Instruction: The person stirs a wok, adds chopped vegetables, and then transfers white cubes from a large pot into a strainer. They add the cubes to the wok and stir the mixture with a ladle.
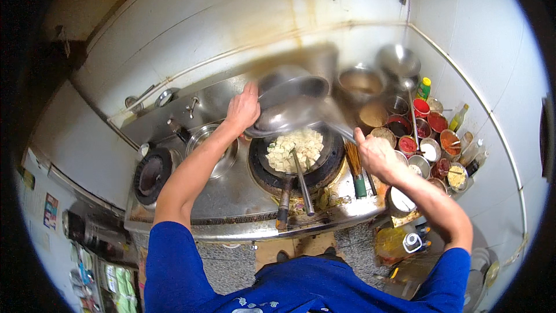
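Observation:
My left hand (244, 108) grips the rim of a blurred metal basin (295, 89) tilted above the stove. My right hand (377, 156) is closed on the handle of a metal utensil (343, 131), whose blurred far end is at the basin. Below, a wok (328, 163) on the burner holds pale diced pieces (286, 152) with some green bits. A metal-handled utensil (302, 182) rests in the wok with its handle toward me, beside the wok's own handle (283, 204).
Seasoning containers (430, 150) and bottles (459, 117) crowd the right side. A bamboo brush (356, 169) lies right of the burner. A metal pot (212, 150) stands left, near a second burner (153, 176). A large pot (361, 80) and a wall stand behind; an oil jug (397, 243) sits below right.

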Demonstrator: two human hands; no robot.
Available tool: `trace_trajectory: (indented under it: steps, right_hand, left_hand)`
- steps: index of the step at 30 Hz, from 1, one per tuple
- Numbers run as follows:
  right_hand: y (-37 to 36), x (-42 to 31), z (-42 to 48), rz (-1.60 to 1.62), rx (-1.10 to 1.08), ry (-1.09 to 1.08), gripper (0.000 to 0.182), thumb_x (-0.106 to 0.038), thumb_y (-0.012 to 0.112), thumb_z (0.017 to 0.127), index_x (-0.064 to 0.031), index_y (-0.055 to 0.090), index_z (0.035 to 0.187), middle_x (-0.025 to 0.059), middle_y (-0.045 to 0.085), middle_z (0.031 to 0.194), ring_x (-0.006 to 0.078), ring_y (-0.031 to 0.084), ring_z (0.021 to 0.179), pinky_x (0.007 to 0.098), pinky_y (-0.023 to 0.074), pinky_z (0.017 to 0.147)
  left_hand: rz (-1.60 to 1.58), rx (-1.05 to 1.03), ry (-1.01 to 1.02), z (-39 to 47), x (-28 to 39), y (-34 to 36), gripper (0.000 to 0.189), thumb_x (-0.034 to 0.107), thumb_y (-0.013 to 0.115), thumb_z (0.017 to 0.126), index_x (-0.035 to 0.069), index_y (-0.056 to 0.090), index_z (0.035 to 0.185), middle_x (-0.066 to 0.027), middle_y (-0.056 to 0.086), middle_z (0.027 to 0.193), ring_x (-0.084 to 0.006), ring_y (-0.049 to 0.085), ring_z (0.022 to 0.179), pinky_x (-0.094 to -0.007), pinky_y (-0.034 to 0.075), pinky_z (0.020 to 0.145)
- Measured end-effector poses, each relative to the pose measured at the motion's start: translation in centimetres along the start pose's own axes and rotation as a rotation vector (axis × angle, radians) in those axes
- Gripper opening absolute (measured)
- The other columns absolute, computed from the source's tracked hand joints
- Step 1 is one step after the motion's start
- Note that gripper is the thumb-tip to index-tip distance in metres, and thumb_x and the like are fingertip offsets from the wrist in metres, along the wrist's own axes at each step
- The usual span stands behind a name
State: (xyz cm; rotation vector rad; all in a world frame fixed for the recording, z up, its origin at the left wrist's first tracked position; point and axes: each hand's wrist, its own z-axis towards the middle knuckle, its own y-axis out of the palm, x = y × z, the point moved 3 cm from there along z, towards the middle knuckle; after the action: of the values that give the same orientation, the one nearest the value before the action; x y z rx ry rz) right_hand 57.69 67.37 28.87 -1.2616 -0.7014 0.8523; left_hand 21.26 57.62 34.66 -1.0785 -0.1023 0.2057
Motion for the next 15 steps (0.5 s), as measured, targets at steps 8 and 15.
trace_trajectory:
  steps: [8, 15]
  right_hand:
    - [6.4, -9.6, -3.0, 1.217, -0.336, 0.152, 0.028, -0.014, 0.059, 0.09, -0.0021, 0.047, 0.112, 0.0091, 0.057, 0.066, 0.0211, 0.057, 0.052, 0.0346, 0.0471, 0.046]
    - [16.8, -28.5, -0.8, 2.125, -1.221, 0.555, 0.02, -0.019, 0.054, 0.096, -0.0014, 0.052, 0.105, 0.0028, 0.055, 0.067, 0.0104, 0.051, 0.053, 0.0259, 0.0441, 0.043]
  left_hand:
    - [-0.463, 0.198, -0.862, -19.0, -17.7, 6.7, 0.035, 0.008, 0.057, 0.072, -0.012, 0.061, 0.102, -0.033, 0.065, 0.097, -0.0446, 0.066, 0.085, -0.0486, 0.053, 0.074]
    - [-1.531, 0.601, -1.743, -44.7, -14.3, 13.0, 0.017, 0.004, 0.063, 0.069, -0.004, 0.06, 0.083, -0.0128, 0.057, 0.074, -0.0286, 0.056, 0.059, -0.0456, 0.048, 0.042]
